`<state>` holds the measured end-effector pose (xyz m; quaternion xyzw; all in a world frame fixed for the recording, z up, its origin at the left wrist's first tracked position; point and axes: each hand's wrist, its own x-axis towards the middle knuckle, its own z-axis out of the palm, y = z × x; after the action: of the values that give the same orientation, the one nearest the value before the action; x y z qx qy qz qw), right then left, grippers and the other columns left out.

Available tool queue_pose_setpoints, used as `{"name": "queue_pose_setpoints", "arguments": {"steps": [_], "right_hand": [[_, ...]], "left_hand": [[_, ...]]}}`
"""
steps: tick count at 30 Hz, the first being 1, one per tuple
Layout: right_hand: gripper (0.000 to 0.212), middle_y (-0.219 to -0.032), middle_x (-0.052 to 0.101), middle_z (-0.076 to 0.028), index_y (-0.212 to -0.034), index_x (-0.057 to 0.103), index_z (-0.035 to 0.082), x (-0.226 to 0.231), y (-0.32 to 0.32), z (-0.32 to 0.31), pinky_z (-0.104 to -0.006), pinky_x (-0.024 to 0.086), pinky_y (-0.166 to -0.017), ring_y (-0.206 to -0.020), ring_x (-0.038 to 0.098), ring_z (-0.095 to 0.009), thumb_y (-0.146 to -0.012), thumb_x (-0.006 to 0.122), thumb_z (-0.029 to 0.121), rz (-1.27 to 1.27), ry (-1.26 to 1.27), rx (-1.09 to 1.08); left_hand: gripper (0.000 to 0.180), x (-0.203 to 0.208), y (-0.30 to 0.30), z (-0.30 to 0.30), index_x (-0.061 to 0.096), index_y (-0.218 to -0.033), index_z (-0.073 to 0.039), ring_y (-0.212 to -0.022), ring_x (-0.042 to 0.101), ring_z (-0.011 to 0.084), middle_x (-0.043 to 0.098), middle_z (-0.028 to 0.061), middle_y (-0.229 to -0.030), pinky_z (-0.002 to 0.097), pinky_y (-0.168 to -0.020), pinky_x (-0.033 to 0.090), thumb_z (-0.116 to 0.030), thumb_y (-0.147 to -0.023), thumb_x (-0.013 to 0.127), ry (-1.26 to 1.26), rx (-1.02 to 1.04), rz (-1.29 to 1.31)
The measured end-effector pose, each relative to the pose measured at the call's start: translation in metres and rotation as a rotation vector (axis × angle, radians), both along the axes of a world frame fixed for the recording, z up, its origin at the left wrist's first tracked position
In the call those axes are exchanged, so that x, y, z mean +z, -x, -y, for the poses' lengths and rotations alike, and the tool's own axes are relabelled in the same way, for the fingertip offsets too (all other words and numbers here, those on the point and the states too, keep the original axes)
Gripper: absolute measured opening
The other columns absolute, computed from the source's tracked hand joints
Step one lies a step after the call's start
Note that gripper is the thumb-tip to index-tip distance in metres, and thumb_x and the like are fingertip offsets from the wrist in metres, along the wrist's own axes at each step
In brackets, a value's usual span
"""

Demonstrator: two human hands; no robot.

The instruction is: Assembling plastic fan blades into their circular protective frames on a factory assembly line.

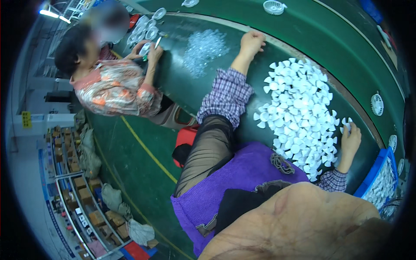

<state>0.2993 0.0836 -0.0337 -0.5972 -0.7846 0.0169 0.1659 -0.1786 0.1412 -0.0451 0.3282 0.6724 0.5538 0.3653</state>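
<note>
A large heap of small white fan blades [299, 108] covers the green table [177, 86] in front of me. To the right of the heap, my right hand [351, 141] is closed on a white fan blade [346, 123], held at its fingertips. My left hand [252, 43] is beyond the heap's far left side, over the table's raised edge beside the belt. Its fingers are curled in, and whatever they may hold is hidden. Left of that hand lies a spread of small clear plastic pieces [206, 51].
A green conveyor belt [329, 47] runs past the table, carrying round white fan housings [274, 7]. At the right stands a blue bin [372, 173] of small pale parts. A co-worker [117, 86] sits at the left, handling a white part, near a red stool [185, 141].
</note>
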Motion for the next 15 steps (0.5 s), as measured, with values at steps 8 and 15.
{"name": "queue_pose_setpoints", "arguments": {"steps": [8,15], "right_hand": [[0.034,-0.100,0.057,-0.017,-0.110,0.058,-0.001,-0.010,-0.002,0.010,-0.0412,0.045,-0.081,-0.094,0.055,-0.033,-0.084,0.062,0.019,-0.089,0.016,-0.049],[0.034,-0.097,0.057,-0.015,-0.109,0.059,-0.001,-0.025,-0.012,-0.004,-0.0394,0.045,-0.077,-0.087,0.055,-0.030,-0.085,0.062,0.022,-0.074,0.025,-0.061]], "left_hand": [[0.040,-0.027,0.011,-0.169,0.050,-0.107,0.008,-0.065,0.064,0.0266,0.060,0.0182,-0.090,0.0396,-0.049,0.058,-0.014,-0.078,0.067,0.001,0.295,0.160],[0.040,-0.011,0.003,-0.202,0.046,-0.115,0.008,-0.094,0.062,0.0371,0.049,0.0216,-0.118,0.0362,-0.051,0.061,-0.008,-0.081,0.063,0.166,0.310,0.046]]}}
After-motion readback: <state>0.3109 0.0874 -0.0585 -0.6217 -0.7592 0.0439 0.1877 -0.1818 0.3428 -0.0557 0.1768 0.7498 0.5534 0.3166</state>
